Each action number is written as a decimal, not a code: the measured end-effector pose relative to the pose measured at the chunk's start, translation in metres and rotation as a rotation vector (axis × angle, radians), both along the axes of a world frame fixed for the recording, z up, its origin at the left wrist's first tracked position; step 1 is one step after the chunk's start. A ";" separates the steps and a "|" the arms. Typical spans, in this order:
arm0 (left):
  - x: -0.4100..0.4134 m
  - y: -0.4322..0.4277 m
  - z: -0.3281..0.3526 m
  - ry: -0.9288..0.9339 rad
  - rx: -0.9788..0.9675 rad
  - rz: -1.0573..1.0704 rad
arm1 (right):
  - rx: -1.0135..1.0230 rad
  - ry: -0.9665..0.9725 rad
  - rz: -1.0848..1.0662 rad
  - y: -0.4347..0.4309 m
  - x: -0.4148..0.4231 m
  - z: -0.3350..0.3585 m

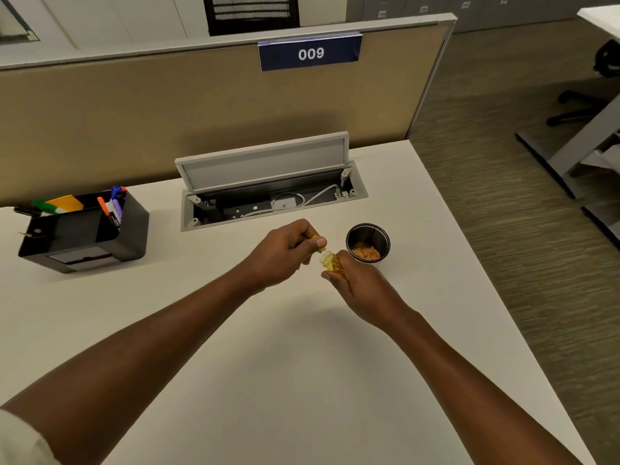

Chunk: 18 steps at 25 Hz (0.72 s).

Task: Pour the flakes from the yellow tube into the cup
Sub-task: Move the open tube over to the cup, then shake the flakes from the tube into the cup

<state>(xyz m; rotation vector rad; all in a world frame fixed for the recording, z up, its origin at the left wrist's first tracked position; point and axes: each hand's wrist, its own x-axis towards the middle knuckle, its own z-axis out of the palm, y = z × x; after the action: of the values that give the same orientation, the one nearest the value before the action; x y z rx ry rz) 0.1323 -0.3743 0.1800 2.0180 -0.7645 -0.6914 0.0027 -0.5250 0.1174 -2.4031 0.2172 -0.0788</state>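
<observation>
My right hand (359, 286) grips the small yellow tube (330, 261) over the white desk; its open mouth tilts up and to the left. Yellow content shows through the tube wall. My left hand (285, 253) pinches the yellow cap (317, 242) just above and left of the tube's mouth, apart from it. The black cup (368, 241) stands upright right behind my right hand, with orange flakes (366, 252) lying at its bottom.
A black desk organizer (84, 229) with markers sits at the left. An open cable hatch (271, 193) with its lid raised lies behind the hands. A beige partition (201, 105) closes the back; the desk's right edge (476, 263) drops to carpet.
</observation>
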 end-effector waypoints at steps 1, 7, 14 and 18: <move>-0.001 -0.002 -0.002 0.007 -0.007 -0.011 | 0.017 -0.008 -0.002 0.002 0.001 -0.001; 0.000 -0.015 -0.013 0.117 -0.077 0.016 | 0.223 -0.071 -0.068 -0.002 0.001 -0.006; -0.009 -0.037 -0.040 0.569 -0.297 0.302 | 0.177 -0.073 -0.260 -0.042 -0.005 -0.004; -0.010 -0.049 -0.050 0.645 -0.294 0.388 | -0.153 -0.017 -0.326 -0.073 -0.006 -0.001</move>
<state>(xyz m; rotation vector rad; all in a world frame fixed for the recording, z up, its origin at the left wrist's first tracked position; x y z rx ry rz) 0.1220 -0.4229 0.1302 1.4789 -0.0805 -0.8698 -0.0034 -0.5982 0.1165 -2.4958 0.6136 -0.2739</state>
